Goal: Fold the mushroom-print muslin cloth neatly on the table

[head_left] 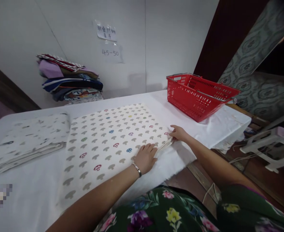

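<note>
A white cloth printed with grey, red, blue and green mushrooms (100,138) is spread in folded layers on the table before me. My left hand (145,158), with a bracelet at the wrist, lies flat on its near edge, fingers stretched out and slightly apart. At the cloth's right corner, my right hand (178,132) pinches the edge between thumb and fingers; the fingertips are partly hidden by the hand. To the left lies a second folded white cloth with a sparse grey print (35,135), its layers showing along the near side.
A red plastic basket (197,100) stands at the back right of the white-covered table (154,98). Against the wall at back left rises a stack of folded fabrics (71,79). Handwritten paper signs (110,53) hang above. A white plastic stool (269,145) is off to the right.
</note>
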Motion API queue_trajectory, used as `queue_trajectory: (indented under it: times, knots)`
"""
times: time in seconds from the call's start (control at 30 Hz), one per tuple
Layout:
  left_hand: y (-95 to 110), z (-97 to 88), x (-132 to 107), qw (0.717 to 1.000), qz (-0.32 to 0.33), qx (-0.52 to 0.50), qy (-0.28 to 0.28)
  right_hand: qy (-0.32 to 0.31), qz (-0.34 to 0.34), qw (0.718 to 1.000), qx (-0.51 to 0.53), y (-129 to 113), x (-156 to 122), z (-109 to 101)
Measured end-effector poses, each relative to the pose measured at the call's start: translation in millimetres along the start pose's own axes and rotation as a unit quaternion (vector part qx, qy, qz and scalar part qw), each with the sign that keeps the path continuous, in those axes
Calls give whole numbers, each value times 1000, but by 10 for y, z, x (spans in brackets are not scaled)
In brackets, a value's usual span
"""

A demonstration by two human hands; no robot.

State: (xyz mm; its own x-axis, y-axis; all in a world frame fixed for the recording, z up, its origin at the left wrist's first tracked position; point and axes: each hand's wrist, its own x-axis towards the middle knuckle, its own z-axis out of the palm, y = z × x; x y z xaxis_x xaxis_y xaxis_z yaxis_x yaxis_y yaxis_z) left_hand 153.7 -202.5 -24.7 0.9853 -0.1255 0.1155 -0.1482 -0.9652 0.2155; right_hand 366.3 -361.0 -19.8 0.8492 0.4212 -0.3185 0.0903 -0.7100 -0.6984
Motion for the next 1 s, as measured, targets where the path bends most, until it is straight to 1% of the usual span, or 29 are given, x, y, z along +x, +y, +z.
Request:
queue_trajectory:
  times: [0.1, 0.17, 0.27, 0.47, 0.53, 0.6, 0.67, 0.7, 0.73, 0.77, 0.83, 0.9, 0.93, 1.0]
  knots:
    - [-5, 62, -22, 1000, 8, 18, 24, 8, 16, 999, -39, 34, -9, -7]
    - [-2, 85, -23, 999, 9, 29, 33, 0, 23, 999, -47, 30, -26, 0]
    - [2, 104, -8, 998, 17, 41, 45, -17, 22, 999, -35, -2, -64, 21]
    - [-5, 106, 10, 998, 9, 44, 52, -1, 20, 1000, -16, -140, -135, 5]
    - [-5, 84, 13, 998, 2, 43, 50, 2, -1, 1000, -1, -240, -142, -28]
    - [-3, 48, 22, 998, -7, 43, 46, 10, -47, 998, 51, -359, -135, -63]
    - [0, 5, 33, 998, -20, 39, 42, 17, -107, 986, 126, -464, -112, -86]
    - [0, -14, 38, 998, -27, 36, 43, 17, -129, 979, 155, -499, -97, -88]
    - [-1, -28, 41, 998, -33, 34, 43, 15, -136, 976, 169, -516, -80, -83]
    - [-3, -35, 41, 998, -37, 34, 42, 9, -126, 978, 163, -515, -64, -71]
    - [-9, -26, 33, 998, -39, 42, 35, -6, -69, 991, 113, -465, -38, -33]
    - [-16, 8, 17, 998, -34, 53, 27, -17, -16, 998, 64, -381, -27, 5]
    - [-19, 27, 9, 998, -30, 56, 25, -18, -5, 998, 53, -339, -28, 20]
    - [-24, 60, -4, 998, -22, 60, 26, -15, -5, 998, 55, -274, -40, 38]
